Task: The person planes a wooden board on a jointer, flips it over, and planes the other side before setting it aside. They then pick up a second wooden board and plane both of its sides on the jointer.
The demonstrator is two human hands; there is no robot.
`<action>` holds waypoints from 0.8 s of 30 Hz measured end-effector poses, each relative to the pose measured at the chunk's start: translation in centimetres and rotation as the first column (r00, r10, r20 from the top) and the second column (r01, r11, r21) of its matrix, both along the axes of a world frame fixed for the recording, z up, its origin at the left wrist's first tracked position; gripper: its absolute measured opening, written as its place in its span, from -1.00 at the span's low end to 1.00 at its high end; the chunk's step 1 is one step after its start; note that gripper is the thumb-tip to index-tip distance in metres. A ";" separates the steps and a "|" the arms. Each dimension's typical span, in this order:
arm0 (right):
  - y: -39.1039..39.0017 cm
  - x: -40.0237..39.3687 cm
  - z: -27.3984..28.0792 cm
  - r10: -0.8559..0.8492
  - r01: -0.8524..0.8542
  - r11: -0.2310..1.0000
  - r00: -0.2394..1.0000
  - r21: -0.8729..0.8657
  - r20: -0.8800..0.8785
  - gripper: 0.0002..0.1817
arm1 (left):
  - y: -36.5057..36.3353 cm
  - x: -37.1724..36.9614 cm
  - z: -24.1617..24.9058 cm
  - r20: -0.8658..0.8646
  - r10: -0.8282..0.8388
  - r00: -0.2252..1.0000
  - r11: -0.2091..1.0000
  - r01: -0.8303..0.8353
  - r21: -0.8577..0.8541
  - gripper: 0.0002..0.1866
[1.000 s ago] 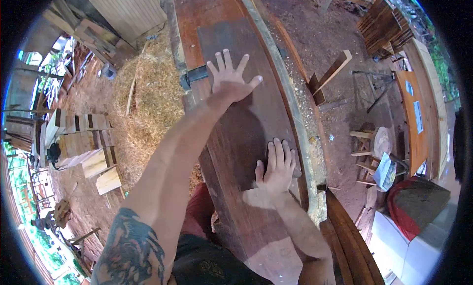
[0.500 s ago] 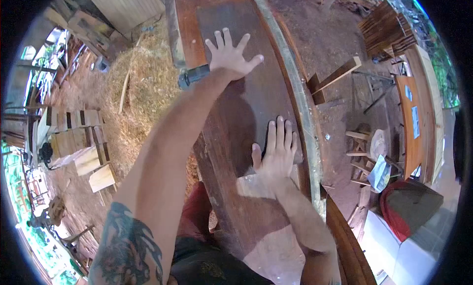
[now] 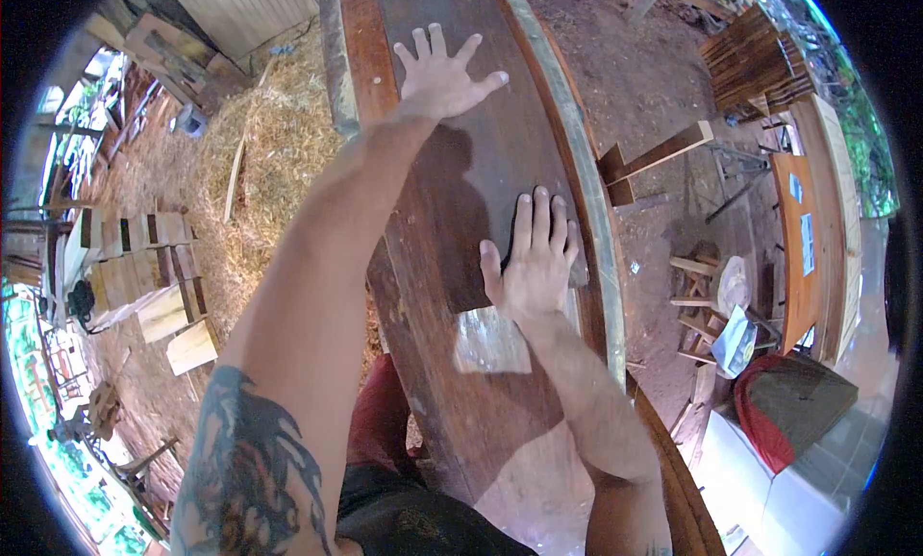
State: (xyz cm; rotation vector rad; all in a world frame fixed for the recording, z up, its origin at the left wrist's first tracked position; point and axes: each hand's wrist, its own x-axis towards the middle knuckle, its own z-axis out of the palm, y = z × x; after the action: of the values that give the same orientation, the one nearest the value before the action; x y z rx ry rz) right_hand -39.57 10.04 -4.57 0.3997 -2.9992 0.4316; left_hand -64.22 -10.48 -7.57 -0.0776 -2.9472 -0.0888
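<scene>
A dark brown flat board [image 3: 442, 186] lies lengthwise on the long wooden workbench [image 3: 433, 402]. My left hand [image 3: 444, 80] rests palm down near the board's far part, fingers spread and arm stretched forward. Closer to me, my right hand [image 3: 534, 268] presses flat on the board's near right end, fingers extended and thumb apart. Neither hand grips anything. A bright patch [image 3: 490, 342] shows on the bench just behind the board's near edge. My left forearm covers part of the bench's left edge.
Wood shavings [image 3: 274, 162] cover the ground left of the bench. Stacked wood pieces [image 3: 144, 268] stand farther left. To the right are an upright wooden piece [image 3: 663, 152], a small wooden stool [image 3: 694, 277], an orange-brown panel [image 3: 796, 253] and a dark and red cover [image 3: 793, 402].
Both hands have moved forward, away from me, and the dark board has slid with them along the bench. A dark object at the bench's left edge is now hidden behind my left forearm.
</scene>
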 end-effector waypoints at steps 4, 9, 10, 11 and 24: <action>-0.8 -1.7 -0.3 -0.005 0.005 1.000 1.000 0.012 -0.002 -0.10 | -0.7 -1.7 0.1 0.052 0.006 0.999 1.000 -0.006 -0.012 0.04; -1.6 -3.4 -0.7 -0.009 0.009 1.000 1.000 0.007 -0.029 -0.09 | -1.7 -4.0 -1.0 -0.021 0.004 1.000 1.000 -0.004 -0.031 0.07; -1.8 -3.8 -0.8 -0.008 0.008 1.000 0.999 0.008 -0.036 -0.10 | -1.8 -4.3 -0.9 -0.015 0.006 1.000 0.999 -0.007 -0.036 0.07; -1.9 -4.1 -0.8 -0.008 0.008 1.000 0.999 0.009 -0.043 -0.10 | -2.0 -4.5 -0.7 -0.024 0.007 1.000 0.999 -0.008 -0.039 0.06; -4.3 -8.8 -1.0 -0.036 0.037 0.999 0.997 0.019 -0.061 -0.11 | -3.8 -9.4 -0.5 -0.011 0.038 0.999 0.997 -0.039 -0.070 0.08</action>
State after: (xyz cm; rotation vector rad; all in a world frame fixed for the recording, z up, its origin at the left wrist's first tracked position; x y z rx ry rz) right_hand -48.41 5.79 -5.53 0.3527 -2.9491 0.3791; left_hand -73.64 -14.33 -8.09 -0.0314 -2.9403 0.0204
